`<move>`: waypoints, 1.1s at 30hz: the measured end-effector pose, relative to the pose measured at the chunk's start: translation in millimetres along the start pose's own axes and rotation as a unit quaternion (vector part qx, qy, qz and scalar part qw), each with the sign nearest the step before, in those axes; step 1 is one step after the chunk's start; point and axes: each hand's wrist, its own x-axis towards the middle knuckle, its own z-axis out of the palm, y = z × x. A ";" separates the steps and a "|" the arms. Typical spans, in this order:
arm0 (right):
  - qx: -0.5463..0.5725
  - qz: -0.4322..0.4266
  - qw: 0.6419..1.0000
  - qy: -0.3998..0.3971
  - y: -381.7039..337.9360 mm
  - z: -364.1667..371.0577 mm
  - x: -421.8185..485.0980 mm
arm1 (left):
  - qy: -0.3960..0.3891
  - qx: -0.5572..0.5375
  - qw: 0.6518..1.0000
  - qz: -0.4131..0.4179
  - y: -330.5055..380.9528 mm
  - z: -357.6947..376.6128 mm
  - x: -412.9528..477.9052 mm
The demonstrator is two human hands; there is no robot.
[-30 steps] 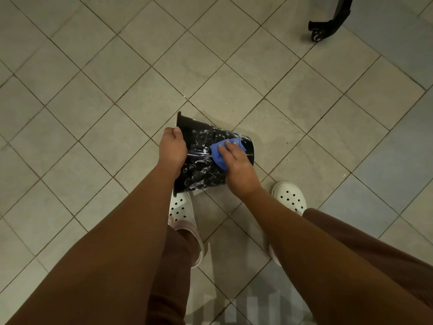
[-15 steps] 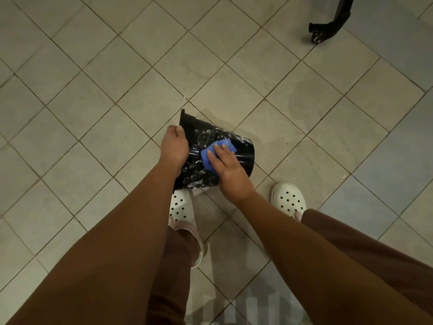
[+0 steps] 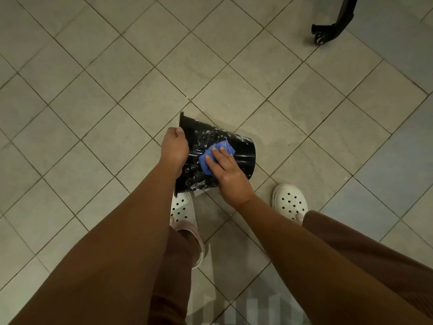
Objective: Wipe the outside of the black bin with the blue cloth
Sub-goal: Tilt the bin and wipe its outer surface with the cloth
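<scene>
While my white clogs (image 3: pixel 290 202) stand low in the frame, my left hand (image 3: pixel 174 147) curls round the rim of the black bin (image 3: pixel 243 153), tipped sideways at the centre. My right hand (image 3: pixel 228 174) presses the blue cloth (image 3: pixel 210 158) with flat fingers against its white-flecked wall. Upper right stands a black wheeled leg (image 3: pixel 328 31).

No readable text, labels, brands or numbers anywhere.
</scene>
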 end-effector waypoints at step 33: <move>0.008 0.026 1.000 0.005 -1.4 -2.5 16.6 | -0.043 -0.097 0.990 -0.090 6.6 -3.8 -2.4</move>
